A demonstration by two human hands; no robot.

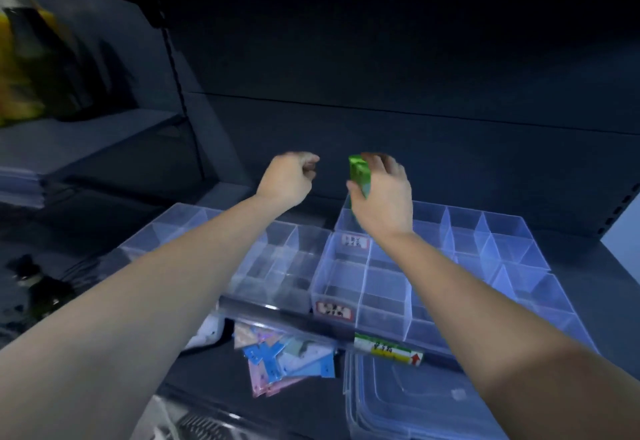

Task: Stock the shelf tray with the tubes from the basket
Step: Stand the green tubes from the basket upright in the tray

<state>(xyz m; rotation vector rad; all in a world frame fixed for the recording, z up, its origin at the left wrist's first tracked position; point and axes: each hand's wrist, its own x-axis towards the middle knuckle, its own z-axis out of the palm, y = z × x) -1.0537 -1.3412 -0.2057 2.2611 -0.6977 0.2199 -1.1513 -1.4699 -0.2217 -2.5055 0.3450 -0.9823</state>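
Observation:
My right hand [382, 194] grips a green tube [359, 176] upright, above the back left corner of the right clear divided tray [502, 249]. My left hand [289, 178] hovers beside it with its fingers curled and nothing in them, above the back of the left clear tray [277, 266]. Both trays sit on a dark shelf and their compartments look bare. The basket is not in view.
A green and yellow price label [388, 353] is on the shelf's front rail. Below it lie pink and blue packets [284, 360] and stacked clear lids [415, 401]. A yellow package [24, 59] stands on the upper left shelf. The dark back panel rises behind the trays.

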